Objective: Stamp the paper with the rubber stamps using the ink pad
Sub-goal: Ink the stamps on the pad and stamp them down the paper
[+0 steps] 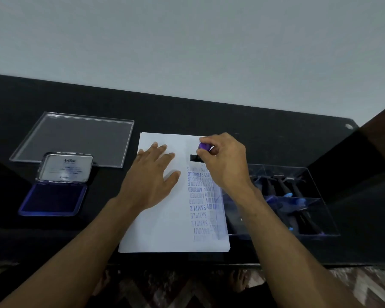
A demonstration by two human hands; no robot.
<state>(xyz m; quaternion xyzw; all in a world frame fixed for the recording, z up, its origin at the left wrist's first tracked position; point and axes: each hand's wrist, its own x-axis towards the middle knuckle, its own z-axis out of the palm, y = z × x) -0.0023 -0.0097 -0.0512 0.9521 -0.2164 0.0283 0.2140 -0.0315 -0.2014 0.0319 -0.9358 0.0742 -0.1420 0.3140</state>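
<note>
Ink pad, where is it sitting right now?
In the head view, the open ink pad lies on the black table at the left, left of the paper stack and just in front of the clear plastic lid.

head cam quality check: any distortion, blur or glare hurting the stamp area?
Head view: wide-angle bends the table edge; dim, flat light; printed words on the paper are soft but partly legible; reflections on the clear stamp box obscure its contents; right hand hides most of the stamp.

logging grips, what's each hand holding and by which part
The right hand grips a stamp by its purple knob at the top, base down on the paper. The left hand holds nothing; it lies flat on the paper.
</note>
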